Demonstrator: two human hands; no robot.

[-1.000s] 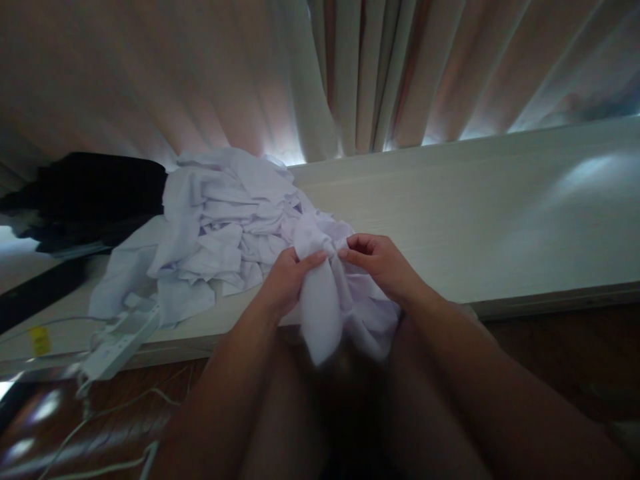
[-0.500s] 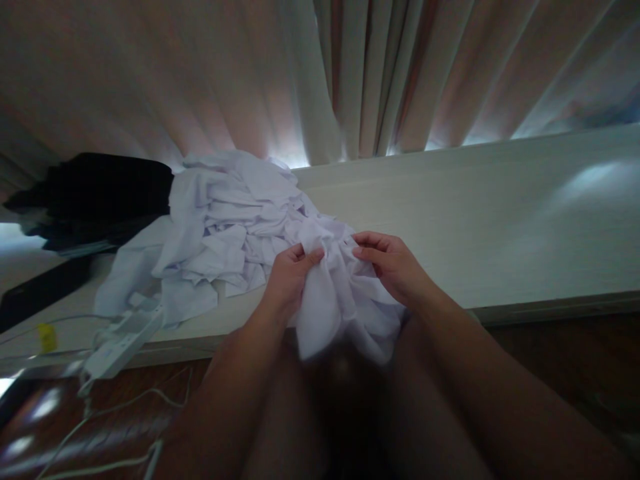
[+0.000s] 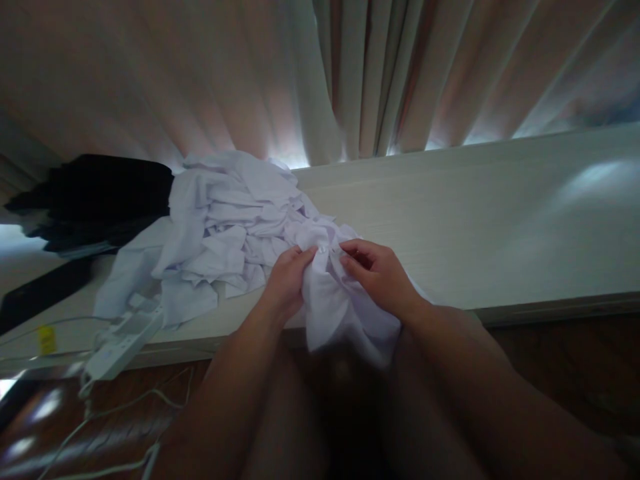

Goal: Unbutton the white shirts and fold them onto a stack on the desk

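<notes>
We see left hand (image 3: 286, 280) pinching white garment (image 3: 327, 303); right hand (image 3: 384, 272) at its folds, can't tell if gripping. White pile (image 3: 233, 210) beside it, black heap (image 3: 113, 190) farther left.

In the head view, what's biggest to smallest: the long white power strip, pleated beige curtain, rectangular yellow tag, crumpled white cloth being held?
1. Pleated beige curtain
2. Held crumpled white cloth
3. Long white power strip
4. Rectangular yellow tag
</notes>
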